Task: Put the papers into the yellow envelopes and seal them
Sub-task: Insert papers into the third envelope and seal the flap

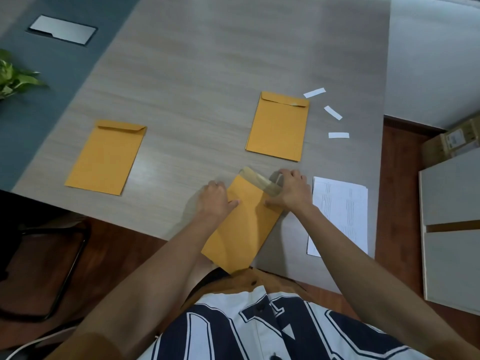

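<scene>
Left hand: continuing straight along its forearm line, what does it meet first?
The left hand would probably reach the near corner of the far-right yellow envelope, beyond the held envelope; depth unclear.

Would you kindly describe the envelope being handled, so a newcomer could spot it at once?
On the grey table, find the near edge. A yellow envelope lies tilted there, held by the left hand and right hand. Unlike the far-left envelope and far-right envelope, its flap stands open.

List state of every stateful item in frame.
near envelope, flap open, raised
left envelope, flap down, lying flat
far envelope, flap down, lying flat
papers, stacked flat, outside any envelope
left hand, holds near envelope's left edge
right hand, pinches its flap
</scene>
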{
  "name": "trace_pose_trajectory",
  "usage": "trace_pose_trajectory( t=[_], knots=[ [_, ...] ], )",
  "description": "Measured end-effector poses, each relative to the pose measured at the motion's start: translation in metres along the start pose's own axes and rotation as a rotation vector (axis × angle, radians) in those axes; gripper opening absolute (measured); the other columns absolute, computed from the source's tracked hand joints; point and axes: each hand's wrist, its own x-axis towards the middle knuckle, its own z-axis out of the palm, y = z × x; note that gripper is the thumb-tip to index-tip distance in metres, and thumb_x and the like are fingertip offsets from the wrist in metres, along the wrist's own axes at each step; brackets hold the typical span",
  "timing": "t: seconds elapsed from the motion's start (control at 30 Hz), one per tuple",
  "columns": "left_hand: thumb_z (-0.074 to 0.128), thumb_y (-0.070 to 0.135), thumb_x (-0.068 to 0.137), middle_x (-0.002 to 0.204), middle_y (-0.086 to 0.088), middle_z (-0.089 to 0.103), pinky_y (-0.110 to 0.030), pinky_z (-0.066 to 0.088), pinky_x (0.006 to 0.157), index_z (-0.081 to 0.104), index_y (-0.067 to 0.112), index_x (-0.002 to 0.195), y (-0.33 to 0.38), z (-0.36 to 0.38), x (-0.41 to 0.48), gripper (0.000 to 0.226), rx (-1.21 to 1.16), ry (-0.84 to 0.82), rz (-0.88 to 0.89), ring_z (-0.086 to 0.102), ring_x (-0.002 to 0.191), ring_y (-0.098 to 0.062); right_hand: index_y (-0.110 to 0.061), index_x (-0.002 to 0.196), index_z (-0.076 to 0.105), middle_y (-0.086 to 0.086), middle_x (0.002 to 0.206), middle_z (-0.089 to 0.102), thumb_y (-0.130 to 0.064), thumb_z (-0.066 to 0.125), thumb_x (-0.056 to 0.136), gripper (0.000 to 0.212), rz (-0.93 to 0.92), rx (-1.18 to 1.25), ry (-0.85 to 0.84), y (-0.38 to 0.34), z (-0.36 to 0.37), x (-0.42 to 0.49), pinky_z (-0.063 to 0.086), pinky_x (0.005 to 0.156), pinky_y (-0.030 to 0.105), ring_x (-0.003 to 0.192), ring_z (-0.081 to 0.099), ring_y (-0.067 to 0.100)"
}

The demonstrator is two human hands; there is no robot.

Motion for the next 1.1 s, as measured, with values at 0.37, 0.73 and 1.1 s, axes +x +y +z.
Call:
trace_pose_trajectory(
  t=[0.37, 0.73, 1.1],
  knots=[
    [0.072, 0.057, 0.076, 0.118, -0.005, 0.05, -0.032, 0.048, 0.076, 0.047, 0.014, 0.119, -0.021, 0.002, 0.004, 0.066, 0.04, 0.15, 0.196, 0.054, 0.104, -0.022, -0.014, 0.127, 0.054, 0.006, 0.121, 0.051, -0.006, 0.068, 0.08, 0.05, -0.298, -0.052, 0.164, -0.016, 0.032, -0.033, 0.043, 0.091, 0.031, 0.115, 0.044, 0.024],
    [0.036, 0.047, 0.096, 0.164, 0.0, 0.0, -0.039, 0.014, 0.121, 0.007, 0.015, 0.156, -0.031, 0.017, 0.01, 0.075, 0.266, -0.012, 0.712, 0.0, 0.151, -0.018, -0.003, 0.151, 0.027, 0.012, 0.16, 0.022, -0.026, 0.053, 0.094, 0.067, -0.238, -0.115, 0.166, -0.033, 0.077, -0.066, 0.018, 0.122, 0.038, 0.146, 0.022, 0.029],
    [0.007, 0.056, 0.096, 0.164, 0.002, -0.005, -0.046, 0.021, 0.112, 0.001, 0.017, 0.156, -0.031, 0.012, 0.013, 0.071, 0.464, 0.002, 0.682, 0.001, 0.151, -0.014, -0.019, 0.157, 0.004, 0.0, 0.164, 0.002, -0.05, 0.019, 0.104, 0.063, -0.197, -0.228, 0.1, -0.005, 0.091, -0.077, -0.004, 0.123, 0.034, 0.151, -0.002, 0.014]
  ],
)
